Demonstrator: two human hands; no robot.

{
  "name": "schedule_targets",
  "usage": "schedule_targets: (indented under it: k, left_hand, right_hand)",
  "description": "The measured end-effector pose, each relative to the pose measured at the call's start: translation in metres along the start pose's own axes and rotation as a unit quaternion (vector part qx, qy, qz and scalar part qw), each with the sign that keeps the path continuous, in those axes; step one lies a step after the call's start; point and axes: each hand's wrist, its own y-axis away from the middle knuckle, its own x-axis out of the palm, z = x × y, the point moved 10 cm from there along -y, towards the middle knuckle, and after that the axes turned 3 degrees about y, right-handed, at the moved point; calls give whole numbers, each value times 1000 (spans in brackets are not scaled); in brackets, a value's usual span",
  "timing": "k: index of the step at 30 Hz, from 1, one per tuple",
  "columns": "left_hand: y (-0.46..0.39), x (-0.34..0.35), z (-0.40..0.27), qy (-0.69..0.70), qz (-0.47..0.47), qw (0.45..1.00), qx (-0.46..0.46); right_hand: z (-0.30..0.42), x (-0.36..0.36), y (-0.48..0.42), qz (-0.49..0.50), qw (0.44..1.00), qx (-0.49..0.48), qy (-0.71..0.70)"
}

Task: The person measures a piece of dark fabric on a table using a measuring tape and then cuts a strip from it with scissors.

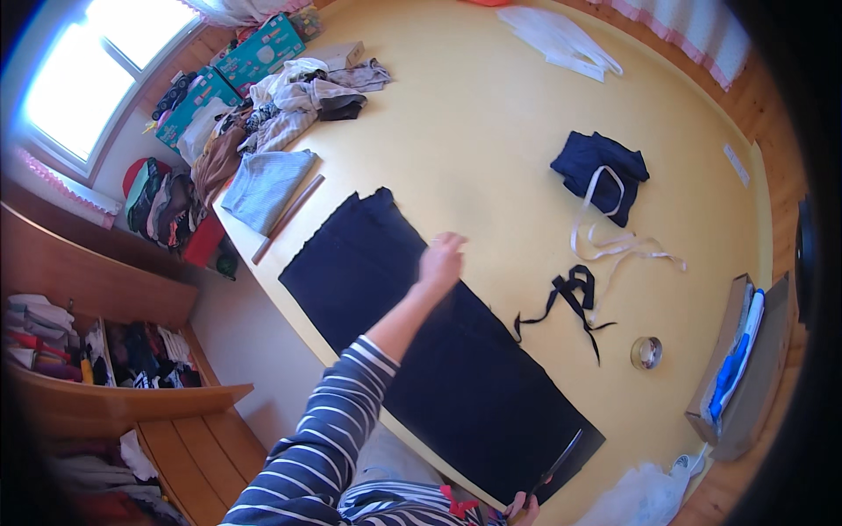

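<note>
A long piece of dark navy fabric (460, 381) lies flat along the near edge of the table. My left hand (442, 263) hovers over or rests at its far edge, fingers bent; whether it pinches anything cannot be told. At the bottom, my right hand (524, 507) holds a pair of scissors (564, 457) by the handles, the blades pointing up over the fabric's right end. Black fabric strips (573, 292) lie past the far edge, beside a pale ribbon (579, 230) that loops over folded dark fabric (598, 171).
A tape roll (646, 353) and an open cardboard box (717, 368) are at the right. A folded grey-blue cloth (270, 187), a brown stick (288, 219) and piled clothes (289, 105) are at the left. Plastic bags (559, 39) lie at the far edge and lower right.
</note>
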Motion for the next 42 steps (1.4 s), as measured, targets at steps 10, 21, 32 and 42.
schedule_targets:
  k: [10,21,32,42]
  left_hand:
    - [-43,-109,194,-211,182,960,43]
    - [-87,-91,240,-216,289,923,135]
    - [-105,-89,261,-232,321,911,113]
    - [-111,-95,289,-202,306,927,77]
  right_hand:
    - [91,63,22,-45,998,5,-38]
    - [87,146,39,-22,998,37,42]
    - [140,170,38,28,941,264,-207]
    - [144,175,35,10,939,259,-226]
